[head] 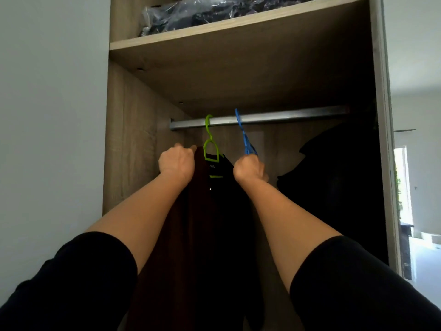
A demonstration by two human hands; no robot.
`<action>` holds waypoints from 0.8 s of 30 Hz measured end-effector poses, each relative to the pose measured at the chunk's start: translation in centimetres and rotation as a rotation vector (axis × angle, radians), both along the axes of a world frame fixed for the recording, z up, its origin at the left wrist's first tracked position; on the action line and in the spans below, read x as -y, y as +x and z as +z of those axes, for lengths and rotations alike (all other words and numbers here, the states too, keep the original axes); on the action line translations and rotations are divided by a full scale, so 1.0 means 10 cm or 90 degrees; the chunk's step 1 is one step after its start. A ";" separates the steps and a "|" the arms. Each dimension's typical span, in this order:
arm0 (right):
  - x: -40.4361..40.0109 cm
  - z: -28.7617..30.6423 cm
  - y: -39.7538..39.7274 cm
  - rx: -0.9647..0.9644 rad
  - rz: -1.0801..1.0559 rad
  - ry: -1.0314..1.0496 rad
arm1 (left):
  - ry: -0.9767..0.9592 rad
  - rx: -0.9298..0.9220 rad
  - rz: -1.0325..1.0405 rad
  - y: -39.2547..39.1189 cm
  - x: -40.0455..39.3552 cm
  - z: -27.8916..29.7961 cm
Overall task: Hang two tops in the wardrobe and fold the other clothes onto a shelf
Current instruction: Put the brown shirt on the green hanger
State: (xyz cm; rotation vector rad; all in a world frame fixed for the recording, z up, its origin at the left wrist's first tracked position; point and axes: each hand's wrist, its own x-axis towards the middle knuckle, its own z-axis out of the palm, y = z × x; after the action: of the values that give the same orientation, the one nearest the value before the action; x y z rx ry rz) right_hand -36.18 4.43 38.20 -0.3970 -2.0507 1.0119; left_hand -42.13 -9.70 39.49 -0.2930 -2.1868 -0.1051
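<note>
A metal rail (286,117) runs across the open wardrobe. A green hanger (211,144) hooks over it and carries a dark top (214,211). Right of it a blue hanger (243,132) hooks on the rail. My right hand (248,169) grips the lower part of the blue hanger. My left hand (177,161) is curled at the left shoulder of the dark top and seems to pinch its fabric. What hangs from the blue hanger is hidden behind my right arm.
A wooden shelf (214,27) above the rail holds clothes in clear plastic bags (202,13). More dark garments (334,175) hang at the wardrobe's right side. A white wall is on the left, and a bright room opens on the right.
</note>
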 end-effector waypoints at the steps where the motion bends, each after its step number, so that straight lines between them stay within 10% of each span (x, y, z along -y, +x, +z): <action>1: 0.00 0.01 0.01 -0.012 0.001 -0.016 | 0.003 0.017 -0.013 0.00 0.03 -0.01; 24: 0.40 -0.94 0.63 -0.020 0.402 0.015 | 0.485 0.143 -0.320 0.73 0.17 0.20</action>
State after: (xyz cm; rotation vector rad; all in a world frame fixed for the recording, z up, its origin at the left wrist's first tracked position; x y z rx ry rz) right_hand -29.86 0.44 28.77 0.3046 -2.2020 1.3395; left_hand -34.86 -11.38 41.44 -0.3899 -2.0649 -1.2615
